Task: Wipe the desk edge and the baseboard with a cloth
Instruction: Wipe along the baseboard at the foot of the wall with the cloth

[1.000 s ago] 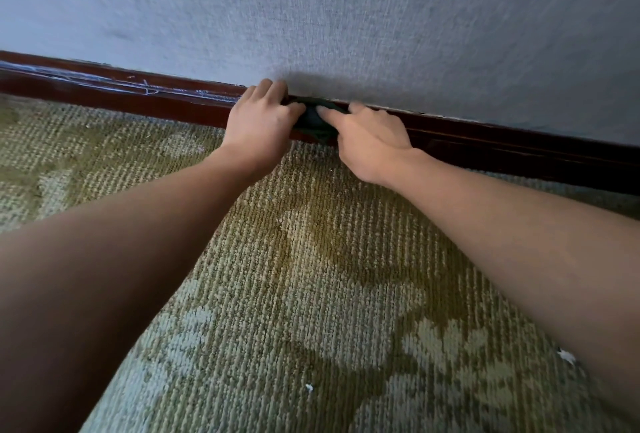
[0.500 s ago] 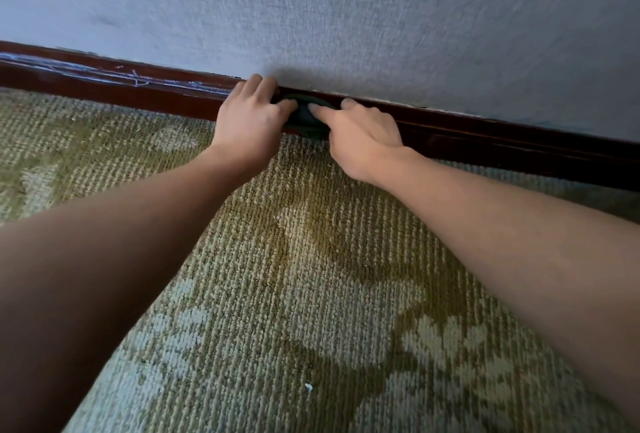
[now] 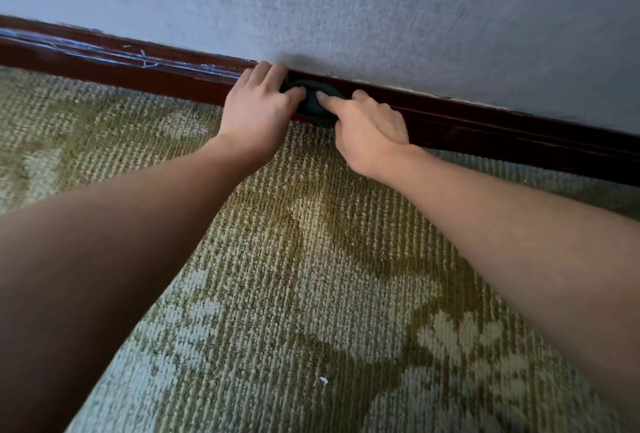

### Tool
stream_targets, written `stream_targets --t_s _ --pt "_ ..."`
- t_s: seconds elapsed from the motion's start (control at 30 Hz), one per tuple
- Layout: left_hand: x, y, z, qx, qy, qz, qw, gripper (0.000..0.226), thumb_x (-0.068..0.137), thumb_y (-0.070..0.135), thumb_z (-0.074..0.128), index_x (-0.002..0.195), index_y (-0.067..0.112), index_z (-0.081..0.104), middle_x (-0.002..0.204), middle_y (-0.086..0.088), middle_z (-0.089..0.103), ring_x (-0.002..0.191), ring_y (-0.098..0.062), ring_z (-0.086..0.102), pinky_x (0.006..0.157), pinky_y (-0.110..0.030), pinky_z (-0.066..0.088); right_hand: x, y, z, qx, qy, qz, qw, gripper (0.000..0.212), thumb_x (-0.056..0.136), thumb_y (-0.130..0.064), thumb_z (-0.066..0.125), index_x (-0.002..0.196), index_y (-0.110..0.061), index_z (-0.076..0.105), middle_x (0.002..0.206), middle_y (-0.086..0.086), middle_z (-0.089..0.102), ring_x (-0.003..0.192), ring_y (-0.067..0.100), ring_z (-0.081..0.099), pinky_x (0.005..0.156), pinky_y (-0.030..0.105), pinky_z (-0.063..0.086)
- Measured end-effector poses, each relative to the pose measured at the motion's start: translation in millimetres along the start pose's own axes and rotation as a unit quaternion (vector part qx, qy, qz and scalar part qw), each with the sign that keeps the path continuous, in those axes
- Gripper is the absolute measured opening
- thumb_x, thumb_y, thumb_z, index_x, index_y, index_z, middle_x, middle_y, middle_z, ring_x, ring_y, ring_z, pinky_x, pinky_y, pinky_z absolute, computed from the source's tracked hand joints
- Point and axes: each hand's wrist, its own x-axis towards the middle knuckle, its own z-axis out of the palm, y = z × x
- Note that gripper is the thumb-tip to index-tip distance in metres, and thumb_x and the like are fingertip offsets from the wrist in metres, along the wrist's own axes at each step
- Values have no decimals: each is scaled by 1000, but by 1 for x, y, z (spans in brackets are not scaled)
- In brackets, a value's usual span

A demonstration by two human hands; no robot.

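A dark green cloth is bunched against the dark red-brown baseboard where the wall meets the carpet. My left hand grips the cloth's left side, its fingers over the baseboard's top edge and its thumb on the cloth. My right hand holds the cloth's right side, thumb pressed on its front, fingers curled over it. Most of the cloth is hidden under both hands. White and bluish scuff marks run along the baseboard left of my hands. No desk is in view.
A grey textured wall rises above the baseboard. A green and beige patterned carpet covers the floor, with small white specks on it. My forearms reach across the carpet from both lower corners.
Both hands and the cloth have slid a little to the left along the baseboard. The grip on the cloth looks the same.
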Motion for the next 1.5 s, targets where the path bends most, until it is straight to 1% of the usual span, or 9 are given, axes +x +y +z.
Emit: stream_targets --t_s 0.1,0.2,0.3,0.63,0.83,0.97,1.13,1.33,1.5 --pt "-3 -1 -2 -1 26 11 1000 38 76 3 38 100 -2 68 85 -28 59 81 -42 56 69 -46 47 -2 -1 -2 -10 7 -2 1000 57 93 -9 39 141 -37 28 117 13 50 91 34 57 65 32 33" --pt "-4 -6 -4 7 37 16 999 36 72 -2 45 100 -3 67 83 -28 59 77 -43 57 65 -45 48 -3 -6 -5 -27 20 -10 999 56 94 -10 40 143 -35 26 118 14 49 88 33 57 62 33 33" --pt "-3 -12 -3 9 21 10 1000 34 70 -8 57 102 -3 67 85 -29 58 79 -43 56 67 -46 47 0 -8 -4 -26 21 -11 999 56 94 -10 40 143 -35 25 119 13 48 89 33 58 62 33 34" --pt "-6 -13 -4 18 -21 12 1000 27 71 -6 57 96 -5 68 87 -28 59 85 -43 56 71 -46 45 0 -15 5 -26 -4 -5 1000 57 94 -11 40 143 -35 23 119 15 49 91 35 58 66 34 34" --pt "-21 -15 -8 41 -56 85 994 39 72 10 36 84 1 71 76 -20 63 71 -34 62 61 -32 50 -8 -22 8 -65 -37 -30 997 56 94 -14 40 143 -33 23 116 14 51 90 36 58 64 35 34" --pt "-16 -19 -6 41 -15 121 992 36 74 9 37 85 5 72 74 -15 63 67 -29 62 59 -29 50 -9 -19 2 -79 -30 -18 996 54 94 -18 39 144 -33 23 119 14 50 92 36 58 65 35 35" --pt "-3 -20 -3 46 18 144 988 33 77 10 40 81 8 72 74 -11 66 69 -26 64 60 -26 48 -3 -17 -10 -82 -28 34 996 53 95 -18 37 142 -36 25 124 14 48 101 38 56 77 38 43" --pt "-2 -18 4 53 40 182 981 36 75 11 39 90 11 72 81 -8 67 77 -25 64 69 -28 50 -13 -22 -20 -104 -53 58 991 51 95 -19 37 142 -34 26 121 14 51 101 38 55 76 38 42" --pt "2 5 2 21 33 157 987 40 76 12 35 85 12 74 73 -7 66 70 -24 63 64 -25 48 -20 -9 -37 -148 -98 52 983 53 94 -19 39 143 -33 25 120 14 50 100 36 55 69 34 37"
